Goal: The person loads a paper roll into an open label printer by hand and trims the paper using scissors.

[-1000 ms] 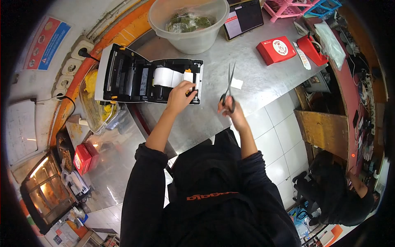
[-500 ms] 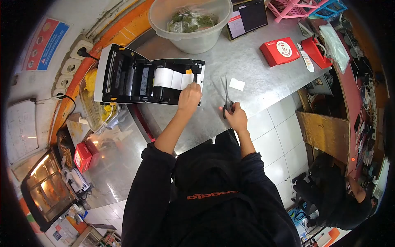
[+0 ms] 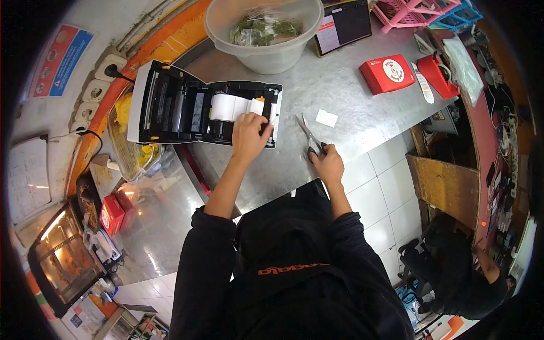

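Observation:
A label printer (image 3: 190, 107) lies with its lid swung open to the left, and a white paper roll (image 3: 226, 107) sits inside it. Over the printer's right part rests my left hand (image 3: 249, 136), fingers spread near the paper's free end; nothing is visibly held in it. My right hand (image 3: 327, 165) grips the handles of the black scissors (image 3: 310, 136), whose blades point up and left, slightly apart, over the metal table (image 3: 272, 181). Just right of the blades is a small white paper piece (image 3: 326, 118).
Behind the printer stands a large clear tub (image 3: 272, 58) with bagged greens, beside a tablet (image 3: 343, 27). A red box (image 3: 387, 74) and a red tray (image 3: 437, 76) are at the right. Another person (image 3: 462, 272) is at the lower right.
The scissors have been lowered, and their blades now tilt left. My left hand reached to the printer's right edge, then drew back left with its fingers spreading.

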A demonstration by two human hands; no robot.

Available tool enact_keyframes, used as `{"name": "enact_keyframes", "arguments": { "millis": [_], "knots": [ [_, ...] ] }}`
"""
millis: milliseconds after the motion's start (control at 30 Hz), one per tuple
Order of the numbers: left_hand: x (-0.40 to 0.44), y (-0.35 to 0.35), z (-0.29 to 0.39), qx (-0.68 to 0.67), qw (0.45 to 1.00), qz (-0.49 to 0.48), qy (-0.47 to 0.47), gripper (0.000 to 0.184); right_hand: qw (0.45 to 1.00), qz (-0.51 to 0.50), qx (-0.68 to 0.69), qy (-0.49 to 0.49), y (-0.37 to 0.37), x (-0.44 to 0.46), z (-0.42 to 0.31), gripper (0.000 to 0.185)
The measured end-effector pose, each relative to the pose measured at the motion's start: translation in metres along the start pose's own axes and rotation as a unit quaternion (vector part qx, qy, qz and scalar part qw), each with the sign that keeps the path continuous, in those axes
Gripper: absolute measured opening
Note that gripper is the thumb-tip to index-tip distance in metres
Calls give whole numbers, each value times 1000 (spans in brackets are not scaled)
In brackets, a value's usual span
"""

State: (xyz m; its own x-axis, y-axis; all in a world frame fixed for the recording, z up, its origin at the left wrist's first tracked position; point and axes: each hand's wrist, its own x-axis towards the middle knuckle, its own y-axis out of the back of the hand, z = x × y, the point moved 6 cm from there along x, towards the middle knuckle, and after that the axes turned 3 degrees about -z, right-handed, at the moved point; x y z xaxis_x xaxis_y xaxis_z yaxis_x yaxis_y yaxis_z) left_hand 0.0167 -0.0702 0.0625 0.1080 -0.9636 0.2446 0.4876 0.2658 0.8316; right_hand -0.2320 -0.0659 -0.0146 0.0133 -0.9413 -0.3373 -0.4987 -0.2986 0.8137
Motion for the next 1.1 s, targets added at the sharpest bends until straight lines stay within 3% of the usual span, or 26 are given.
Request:
{"name": "enact_keyframes", "arguments": {
  "millis": [33, 133, 200, 233, 300, 333, 533, 600, 833, 1100],
  "knots": [
    [0, 1, 8, 17, 999, -36, -30, 15, 1000, -1, 0, 2, -1, 1, -1, 48],
    [1, -8, 10, 50, 998, -26, -7, 12, 1000, -15, 12, -6, -7, 3, -2, 46],
    [0, -13, 7, 42, 999, -3, 18, 10, 989, -41, 143, 26, -11, -1, -4, 39],
    [0, -14, 6, 42, 999, -3, 21, 10, 989, -43, 141, 27, -11, -2, -4, 39],
    [-2, -17, -1, -14, 998, -11, 54, 8, 885, -276, 374, -3, -34, -15, -11, 44],
    [-1, -17, -2, -15, 998, -10, 56, 8, 841, -332, 428, -4, -26, -29, -27, 46],
    [-5, -21, -12, -60, 989, -51, 121, 9, 742, -467, 481, -16, -33, -61, -53, 51],
    [-6, -16, -12, -44, 993, 3, 108, 10, 734, -471, 489, -27, -38, -63, -56, 51],
    [-7, -11, -16, -97, 989, -25, 105, 9, 716, -495, 490, -36, -43, -64, -66, 53],
    [-9, -5, -3, -46, 999, -8, 5, 14, 700, -480, 526, -55, -48, -71, -69, 54]
  ]
}}
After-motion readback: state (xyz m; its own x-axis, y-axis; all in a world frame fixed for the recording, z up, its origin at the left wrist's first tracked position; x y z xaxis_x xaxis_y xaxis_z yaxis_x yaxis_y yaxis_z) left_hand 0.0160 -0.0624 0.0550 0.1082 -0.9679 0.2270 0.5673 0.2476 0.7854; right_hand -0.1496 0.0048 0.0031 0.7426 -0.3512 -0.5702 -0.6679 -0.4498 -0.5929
